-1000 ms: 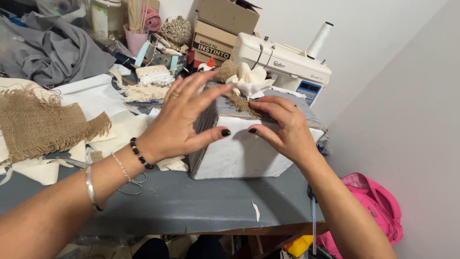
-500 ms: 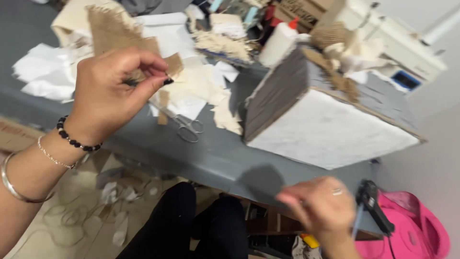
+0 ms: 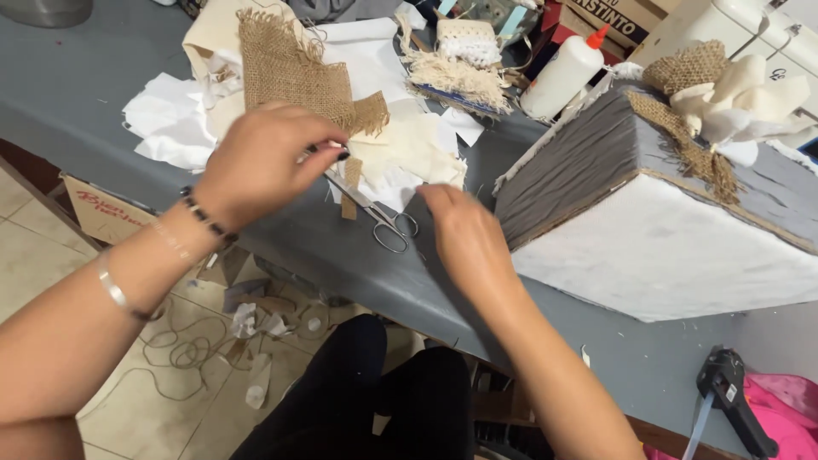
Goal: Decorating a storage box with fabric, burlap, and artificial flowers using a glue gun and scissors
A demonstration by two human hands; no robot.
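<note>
My left hand (image 3: 256, 162) hovers over the grey table (image 3: 77, 77) with its fingertips pinched on a small burlap scrap (image 3: 350, 181) that hangs below them. My right hand (image 3: 464, 238) is stretched flat and holds nothing, its fingertips close to a pair of scissors (image 3: 385, 223) lying on the table. A larger burlap piece (image 3: 290, 68) and white and cream fabric scraps (image 3: 170, 128) lie just beyond the left hand. To the right stands a box (image 3: 665, 247) with a grey cloth top and white side, topped with a burlap and cream bow (image 3: 711, 85).
A white glue bottle with a red cap (image 3: 567, 72) stands behind the box, near lace trim (image 3: 456, 64) and cardboard boxes (image 3: 626, 21). A black glue gun (image 3: 733, 400) hangs at the table's near edge by a pink bag (image 3: 784, 409). Cord and scraps litter the floor (image 3: 196, 349).
My view swung from the box down to the table's left. My left hand came away from the box with a burlap scrap, and my right hand rose from below the table edge toward the scissors.
</note>
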